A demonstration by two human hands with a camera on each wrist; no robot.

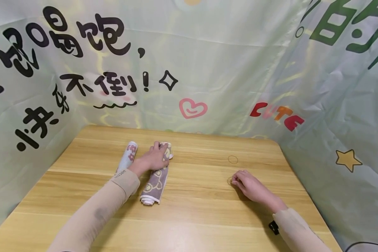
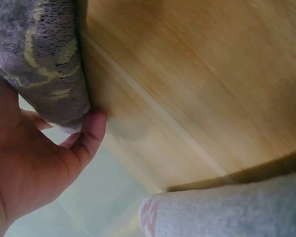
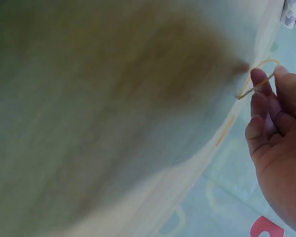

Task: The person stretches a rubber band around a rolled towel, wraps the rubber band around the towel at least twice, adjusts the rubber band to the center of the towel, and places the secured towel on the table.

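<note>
Two rolled towels lie side by side left of centre on the desk, both with their long axes running from the near edge toward the back wall. The grey towel with the pale flower print is the one in hand: the left hand rests on its far end, fingers curled over the roll, and the left wrist view shows the thumb tucked under the cloth, so that grip is clamped on the towel. The white towel with red flowers lies just beside it on the left, partly hidden by the forearm and not touched.

Well apart to the right of centre, the right hand rests on the desk with its fingertips pinched together on a thin rubber band; the right wrist view shows the band as a yellowish loop held between finger and thumb. A second rubber band lies loose on the wood just beyond, toward the back.

So the held band sits to the right of the grey towel, roughly level with its middle and square across from its long axis, while the left hand is the nearer one to the towel.
</note>
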